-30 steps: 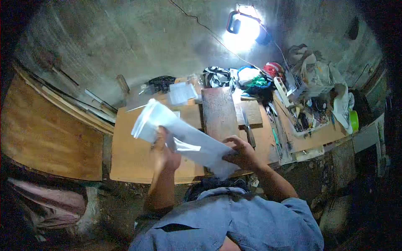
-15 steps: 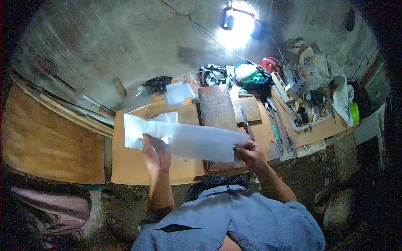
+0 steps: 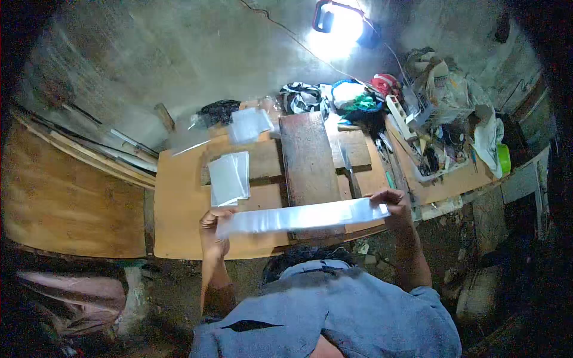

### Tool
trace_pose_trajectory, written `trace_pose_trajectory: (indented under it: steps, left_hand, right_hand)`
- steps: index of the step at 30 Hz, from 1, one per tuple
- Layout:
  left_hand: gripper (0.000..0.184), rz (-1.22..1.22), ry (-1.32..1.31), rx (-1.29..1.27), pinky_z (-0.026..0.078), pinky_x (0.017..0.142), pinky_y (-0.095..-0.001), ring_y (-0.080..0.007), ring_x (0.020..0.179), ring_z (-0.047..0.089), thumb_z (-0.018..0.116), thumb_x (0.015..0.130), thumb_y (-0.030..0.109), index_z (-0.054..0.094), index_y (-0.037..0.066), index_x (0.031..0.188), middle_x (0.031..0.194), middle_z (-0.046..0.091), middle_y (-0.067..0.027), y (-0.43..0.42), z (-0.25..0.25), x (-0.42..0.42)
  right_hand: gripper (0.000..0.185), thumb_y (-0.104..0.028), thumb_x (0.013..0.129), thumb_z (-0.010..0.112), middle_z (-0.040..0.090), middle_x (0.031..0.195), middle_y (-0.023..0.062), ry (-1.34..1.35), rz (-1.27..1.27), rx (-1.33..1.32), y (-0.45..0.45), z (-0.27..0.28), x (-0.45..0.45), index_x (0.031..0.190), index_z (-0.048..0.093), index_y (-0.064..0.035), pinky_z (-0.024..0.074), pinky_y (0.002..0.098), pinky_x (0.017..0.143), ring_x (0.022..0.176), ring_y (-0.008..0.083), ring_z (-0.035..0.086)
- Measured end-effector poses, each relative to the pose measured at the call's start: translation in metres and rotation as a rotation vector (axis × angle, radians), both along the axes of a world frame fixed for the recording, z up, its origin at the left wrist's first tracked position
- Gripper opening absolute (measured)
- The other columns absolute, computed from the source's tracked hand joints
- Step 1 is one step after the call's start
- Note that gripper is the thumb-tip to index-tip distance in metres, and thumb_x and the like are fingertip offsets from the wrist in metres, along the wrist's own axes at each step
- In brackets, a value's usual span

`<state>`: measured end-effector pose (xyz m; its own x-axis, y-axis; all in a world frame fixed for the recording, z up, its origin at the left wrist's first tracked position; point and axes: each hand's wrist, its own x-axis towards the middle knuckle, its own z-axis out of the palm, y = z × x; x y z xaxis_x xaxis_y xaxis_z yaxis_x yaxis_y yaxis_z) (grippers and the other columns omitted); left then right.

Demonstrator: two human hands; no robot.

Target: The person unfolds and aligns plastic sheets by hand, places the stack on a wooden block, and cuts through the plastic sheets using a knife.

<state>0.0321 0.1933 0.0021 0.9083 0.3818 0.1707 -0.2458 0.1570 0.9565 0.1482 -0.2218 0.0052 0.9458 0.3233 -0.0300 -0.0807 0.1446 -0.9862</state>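
Note:
A long translucent plastic sheet [image 3: 304, 217] is stretched between my hands above the front of the wooden table [image 3: 179, 232], and light glares off it. My left hand [image 3: 216, 224] is closed on its left end. At the opposite end, my right hand [image 3: 391, 204] grips the sheet near the corner. Just beyond my left hand lies a small stack of pale rectangular sheets [image 3: 228, 178]. A dark wooden board [image 3: 310, 158] lies under and behind the middle of the held sheet. To the board's right rests a knife [image 3: 347, 167].
More clear sheets [image 3: 250, 125] lie farther back. A bright lamp [image 3: 343, 27] hangs on the wall. At right are a basket of tools [image 3: 439, 155], a green container [image 3: 504, 159] and a white power strip [image 3: 400, 118]. Bundled cloth and bags [image 3: 358, 98] sit along the back.
The plastic sheet has come closer to my body and tilted, now showing as a narrower strip. My right hand has moved right and up; the stack of sheets is now uncovered.

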Motion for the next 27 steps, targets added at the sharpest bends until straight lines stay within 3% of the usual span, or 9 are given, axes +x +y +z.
trace_pose_trajectory:
  steps: [3, 4, 9, 13, 15, 17, 19, 23, 27]
  left_hand:
    - [0.014, -0.101, 0.096, -0.082, 0.052, 0.073, -0.0339, -0.0171, 0.079, 0.063, 0.066, 0.083, 0.017, 0.06, 0.005, 0.08, 0.088, 0.066, -0.0118, -0.005, 0.0, 0.0]
    - [0.026, -0.097, 0.123, -0.102, 0.052, 0.075, -0.0342, -0.0179, 0.08, 0.063, 0.07, 0.08, 0.028, 0.059, 0.005, 0.082, 0.089, 0.066, -0.0126, -0.007, -0.006, 0.006]
    - [0.026, -0.23, 0.078, -0.155, 0.05, 0.079, -0.0356, -0.0202, 0.085, 0.062, 0.069, 0.08, 0.027, 0.058, 0.003, 0.085, 0.091, 0.065, -0.0129, -0.017, -0.034, 0.013]
    - [0.028, -0.183, 0.246, -0.026, 0.051, 0.079, -0.0364, -0.0204, 0.085, 0.063, 0.072, 0.076, 0.027, 0.059, 0.004, 0.085, 0.092, 0.065, -0.0127, -0.013, -0.058, 0.027]
    - [0.025, -0.338, 0.148, -0.228, 0.051, 0.079, -0.0354, -0.0198, 0.086, 0.063, 0.072, 0.075, 0.024, 0.06, 0.005, 0.087, 0.093, 0.066, -0.0124, -0.01, -0.076, 0.037]
    - [0.026, -0.313, 0.161, -0.114, 0.051, 0.08, -0.0336, -0.0189, 0.086, 0.063, 0.071, 0.076, 0.027, 0.061, 0.005, 0.088, 0.094, 0.066, -0.0127, -0.01, -0.089, 0.043]
    - [0.018, -0.282, 0.181, -0.077, 0.051, 0.08, -0.0315, -0.0179, 0.086, 0.063, 0.069, 0.08, 0.021, 0.062, 0.005, 0.086, 0.094, 0.066, -0.012, -0.011, -0.106, 0.051]
    - [0.006, -0.244, 0.27, -0.155, 0.05, 0.081, -0.0315, -0.0175, 0.087, 0.063, 0.065, 0.082, 0.009, 0.063, 0.005, 0.084, 0.093, 0.067, -0.0107, -0.024, -0.139, 0.053]
    - [0.006, -0.275, 0.271, -0.209, 0.05, 0.083, -0.0326, -0.018, 0.089, 0.063, 0.058, 0.082, 0.006, 0.062, 0.005, 0.087, 0.095, 0.066, -0.011, -0.024, -0.155, 0.056]
  right_hand:
    - [0.02, -0.014, 0.068, 0.069, 0.065, 0.085, 0.0126, 0.004, -0.027, 0.109, -0.003, -0.015, 0.0, 0.078, 0.061, 0.0007, 0.0496, 0.0338, 0.078, 0.084, 0.0221, 0.062]
    - [0.03, -0.024, 0.071, 0.073, 0.063, 0.09, 0.0134, -0.067, 0.079, 0.277, -0.002, -0.028, 0.005, 0.082, 0.059, 0.0001, 0.0481, 0.0352, 0.081, 0.09, 0.0214, 0.06]
    - [0.039, -0.034, 0.073, 0.074, 0.062, 0.096, 0.014, 0.047, 0.053, 0.088, 0.017, -0.015, -0.007, 0.089, 0.058, -0.0025, 0.0469, 0.0361, 0.083, 0.091, 0.0214, 0.059]
    - [0.033, -0.032, 0.075, 0.073, 0.063, 0.097, 0.0127, 0.086, 0.048, 0.092, 0.013, -0.045, 0.005, 0.088, 0.059, -0.0041, 0.0482, 0.0327, 0.08, 0.088, 0.0201, 0.06]
    - [0.031, -0.031, 0.075, 0.073, 0.063, 0.097, 0.0119, 0.234, 0.026, 0.176, 0.011, -0.058, 0.016, 0.085, 0.06, -0.0046, 0.0491, 0.0312, 0.078, 0.087, 0.0195, 0.061]
    - [0.022, -0.024, 0.079, 0.069, 0.063, 0.098, 0.0127, 0.147, 0.019, 0.127, 0.009, -0.064, 0.019, 0.083, 0.061, -0.0039, 0.0502, 0.0311, 0.077, 0.086, 0.0197, 0.061]
    - [0.006, -0.002, 0.082, 0.058, 0.063, 0.103, 0.0127, 0.079, 0.04, 0.094, 0.004, -0.083, 0.025, 0.086, 0.062, -0.0039, 0.0525, 0.0301, 0.068, 0.079, 0.0187, 0.062]
    - [0.021, 0.005, 0.08, 0.058, 0.064, 0.102, 0.0084, 0.135, -0.022, 0.003, 0.001, -0.143, 0.033, 0.098, 0.064, -0.0024, 0.051, 0.0274, 0.07, 0.082, 0.0159, 0.061]
    - [0.018, 0.003, 0.082, 0.057, 0.065, 0.098, 0.0065, 0.132, -0.001, -0.109, -0.003, -0.15, 0.037, 0.098, 0.064, -0.0028, 0.0486, 0.0264, 0.078, 0.087, 0.0158, 0.061]
